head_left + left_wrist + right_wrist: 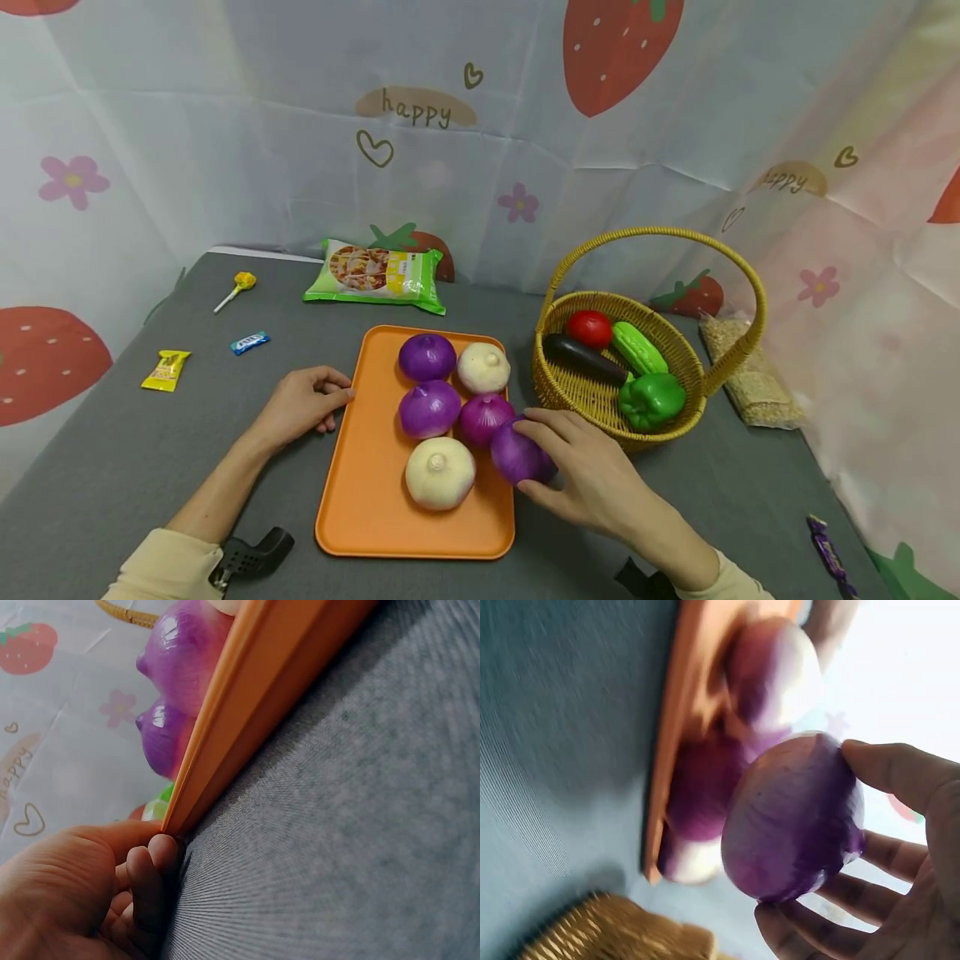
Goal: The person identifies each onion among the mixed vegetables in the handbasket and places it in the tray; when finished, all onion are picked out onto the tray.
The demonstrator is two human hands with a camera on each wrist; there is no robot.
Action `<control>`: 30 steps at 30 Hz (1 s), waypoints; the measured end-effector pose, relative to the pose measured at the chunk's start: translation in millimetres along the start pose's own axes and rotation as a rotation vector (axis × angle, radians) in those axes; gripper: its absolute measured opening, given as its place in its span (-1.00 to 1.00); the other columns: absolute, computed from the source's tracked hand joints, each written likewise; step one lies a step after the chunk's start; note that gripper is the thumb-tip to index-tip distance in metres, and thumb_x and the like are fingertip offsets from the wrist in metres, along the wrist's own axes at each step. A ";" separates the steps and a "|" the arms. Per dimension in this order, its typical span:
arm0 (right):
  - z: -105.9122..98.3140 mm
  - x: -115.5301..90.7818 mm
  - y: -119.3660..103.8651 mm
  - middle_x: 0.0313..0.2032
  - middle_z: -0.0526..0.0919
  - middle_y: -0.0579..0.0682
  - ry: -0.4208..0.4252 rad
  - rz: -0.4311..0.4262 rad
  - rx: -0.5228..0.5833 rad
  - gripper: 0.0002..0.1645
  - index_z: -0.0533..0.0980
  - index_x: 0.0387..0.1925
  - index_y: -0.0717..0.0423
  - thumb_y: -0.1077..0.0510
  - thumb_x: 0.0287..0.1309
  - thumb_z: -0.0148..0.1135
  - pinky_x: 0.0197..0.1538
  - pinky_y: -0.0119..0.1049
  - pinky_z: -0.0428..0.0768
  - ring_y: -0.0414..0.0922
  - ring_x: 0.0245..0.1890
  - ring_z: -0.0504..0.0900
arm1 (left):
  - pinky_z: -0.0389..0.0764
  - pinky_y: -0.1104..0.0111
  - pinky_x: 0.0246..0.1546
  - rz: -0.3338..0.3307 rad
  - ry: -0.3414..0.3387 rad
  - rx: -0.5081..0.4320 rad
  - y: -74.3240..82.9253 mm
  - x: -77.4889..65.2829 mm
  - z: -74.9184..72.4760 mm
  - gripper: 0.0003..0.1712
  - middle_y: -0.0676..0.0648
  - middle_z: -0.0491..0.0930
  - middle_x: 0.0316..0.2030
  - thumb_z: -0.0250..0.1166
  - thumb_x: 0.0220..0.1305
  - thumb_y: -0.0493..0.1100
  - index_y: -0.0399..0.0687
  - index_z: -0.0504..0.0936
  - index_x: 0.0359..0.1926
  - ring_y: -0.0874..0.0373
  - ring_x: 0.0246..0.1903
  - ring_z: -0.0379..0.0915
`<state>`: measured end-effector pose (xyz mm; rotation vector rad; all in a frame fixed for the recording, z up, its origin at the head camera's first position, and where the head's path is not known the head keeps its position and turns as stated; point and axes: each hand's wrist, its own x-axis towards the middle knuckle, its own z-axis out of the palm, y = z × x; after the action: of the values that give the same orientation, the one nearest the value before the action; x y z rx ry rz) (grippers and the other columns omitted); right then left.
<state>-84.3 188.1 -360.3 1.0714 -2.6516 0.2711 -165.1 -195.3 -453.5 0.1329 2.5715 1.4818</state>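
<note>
My right hand (588,475) holds a purple onion (521,452) over the right edge of the orange tray (352,508). In the right wrist view, the thumb and fingers spread around that onion (791,817), close over the others. Three purple onions (429,409) sit on the tray with two round white vegetables (440,473) that have stubby tops. At the tray's left edge is my left hand (300,404). The left wrist view shows its thumb and curled fingers (163,853) pinching the tray rim at a corner of the view.
To the right stands a yellow wicker basket (551,387) with a tall handle, holding a tomato, eggplant, cucumber and green pepper. Behind the tray lies a green food packet (375,275). A lollipop (242,283) and small wrapped candies lie left. A grain bag (750,375) and purple-wrapped bar (828,550) lie right.
</note>
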 end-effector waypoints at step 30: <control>37.2 6.6 -21.2 0.17 0.56 0.02 -0.125 -0.095 0.030 -0.29 0.48 0.18 -0.07 -0.16 0.00 0.47 0.15 -0.19 0.60 -0.07 0.16 0.55 | 0.60 0.37 -0.58 -0.010 0.009 0.000 0.3 -1.2 1.6 -0.68 -0.11 0.65 -0.40 0.27 0.34 -0.10 -0.28 0.59 -0.05 0.20 -0.65 0.51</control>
<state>-80.4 158.7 -391.9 1.2582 -2.7035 0.2323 -163.7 -194.0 -453.9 0.1136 2.5757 1.4822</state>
